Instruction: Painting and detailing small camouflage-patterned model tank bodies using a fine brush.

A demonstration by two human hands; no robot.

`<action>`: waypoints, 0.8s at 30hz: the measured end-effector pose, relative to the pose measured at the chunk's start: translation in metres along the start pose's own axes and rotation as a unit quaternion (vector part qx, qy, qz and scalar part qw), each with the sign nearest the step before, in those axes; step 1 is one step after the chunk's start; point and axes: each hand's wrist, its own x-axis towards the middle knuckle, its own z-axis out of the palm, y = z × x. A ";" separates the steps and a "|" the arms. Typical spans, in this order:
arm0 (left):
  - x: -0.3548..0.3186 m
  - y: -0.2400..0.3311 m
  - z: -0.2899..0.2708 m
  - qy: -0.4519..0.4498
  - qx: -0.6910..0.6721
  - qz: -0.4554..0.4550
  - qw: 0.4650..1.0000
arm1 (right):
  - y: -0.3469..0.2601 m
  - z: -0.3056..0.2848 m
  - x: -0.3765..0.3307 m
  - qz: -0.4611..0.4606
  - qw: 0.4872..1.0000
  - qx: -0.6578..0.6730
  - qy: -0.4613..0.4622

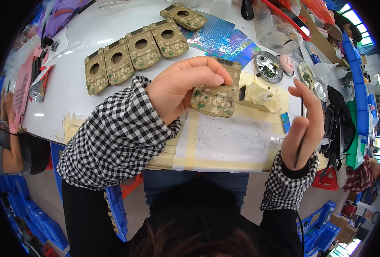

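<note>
Our left hand [179,88] clamps a camouflage-patterned case [213,99] above the white sheet [232,139] on the table [82,43], tilted so we see its face. Our right hand [303,124] pinches a thin dark tool [300,141] upright beside the sheet, ready for fine work.

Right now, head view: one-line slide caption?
Left hand holds camouflage-patterned part over table; right hand grips thin dark tool.

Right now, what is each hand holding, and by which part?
The left hand grips a camouflage-patterned flat case by its upper left edge, thumb across the top. The right hand pinches a thin dark stick-like tool around its middle.
</note>
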 end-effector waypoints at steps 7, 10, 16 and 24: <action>-0.002 -0.001 -0.001 0.018 0.015 0.025 0.999 | -0.040 -0.006 -0.035 0.215 0.914 0.308 -0.156; 0.000 -0.001 -0.001 0.009 0.009 0.031 0.999 | -0.028 -0.002 -0.027 0.127 0.928 0.278 -0.212; -0.001 0.001 0.001 0.025 0.012 0.027 0.999 | -0.027 0.020 -0.025 0.172 0.909 0.304 -0.227; -0.001 0.000 0.000 0.016 0.017 0.028 0.999 | -0.026 0.025 -0.031 0.213 0.902 0.296 -0.230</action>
